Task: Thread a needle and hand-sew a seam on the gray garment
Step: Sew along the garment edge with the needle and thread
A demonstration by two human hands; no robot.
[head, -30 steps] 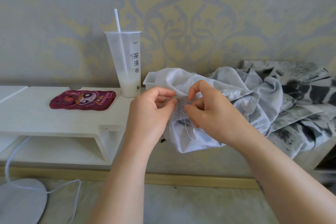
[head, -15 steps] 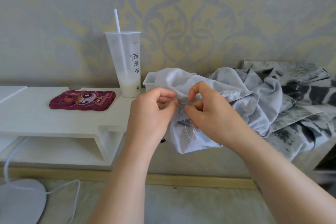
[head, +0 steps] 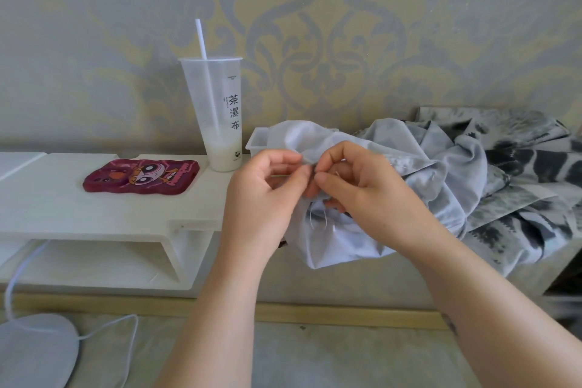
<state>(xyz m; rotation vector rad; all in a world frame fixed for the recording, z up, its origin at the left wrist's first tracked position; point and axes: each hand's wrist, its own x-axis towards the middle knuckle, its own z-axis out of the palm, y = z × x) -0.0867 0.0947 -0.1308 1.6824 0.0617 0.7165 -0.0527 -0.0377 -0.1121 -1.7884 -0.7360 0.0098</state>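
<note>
The gray garment (head: 409,173) hangs bunched over the edge of the white shelf, in front of me at center right. My left hand (head: 267,198) pinches a fold of the garment between thumb and forefinger. A thin needle (head: 280,176) shows as a faint line across its curled fingers. My right hand (head: 368,195) pinches at the same spot, thumb and forefinger tips almost touching those of the left. A loop of pale thread (head: 318,220) hangs against the cloth just below both hands.
A tall plastic cup (head: 217,116) with a straw stands on the white shelf (head: 63,208). A red cartoon phone case (head: 141,176) lies left of it. A small white tray (head: 258,142) sits behind the garment. Patterned gray cloth (head: 529,173) is piled at right. A white cable (head: 19,277) runs to the floor.
Both hands have drawn closer together, fingertips now meeting at the fold. The right hand has turned down slightly and the thread loop hangs shorter.
</note>
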